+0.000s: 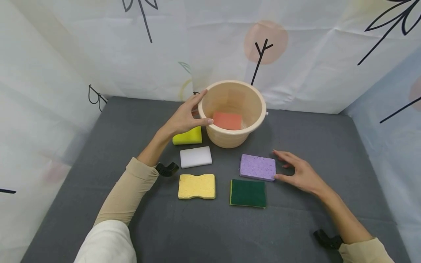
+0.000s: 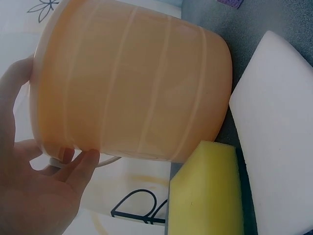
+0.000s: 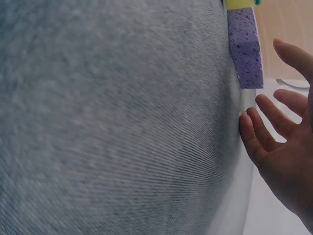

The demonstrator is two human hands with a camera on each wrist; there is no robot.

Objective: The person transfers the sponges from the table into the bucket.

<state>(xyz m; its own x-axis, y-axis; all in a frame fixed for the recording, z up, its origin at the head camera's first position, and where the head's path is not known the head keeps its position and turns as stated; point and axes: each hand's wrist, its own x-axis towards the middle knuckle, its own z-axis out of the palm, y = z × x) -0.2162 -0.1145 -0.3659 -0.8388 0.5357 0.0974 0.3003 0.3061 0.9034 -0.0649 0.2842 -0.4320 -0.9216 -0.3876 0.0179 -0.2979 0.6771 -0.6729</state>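
My left hand [image 1: 184, 117] holds the cream plastic bucket [image 1: 230, 136] by the left side of its rim, thumb at the front and fingers along the far side. An orange-red sponge [image 1: 227, 121] lies inside on the bottom. In the left wrist view, the fingers curl under the rim of the bucket [image 2: 132, 83] near its handle. Beside the purple sponge [image 1: 257, 167], my right hand [image 1: 300, 175] has its fingers spread, thumb tip right at the sponge's right edge. The right wrist view shows that hand [image 3: 283, 142] with nothing in its grasp, the purple sponge [image 3: 246, 46] beyond the fingertips.
Left of the bucket lies a bright yellow sponge [image 1: 189, 137], partly hidden by my left hand. Nearer are a white sponge [image 1: 196, 157], a pale yellow notched sponge [image 1: 196, 186] and a dark green scouring sponge [image 1: 248, 193]. White patterned cloth [image 1: 306, 73] hangs behind the grey table [image 1: 197, 230].
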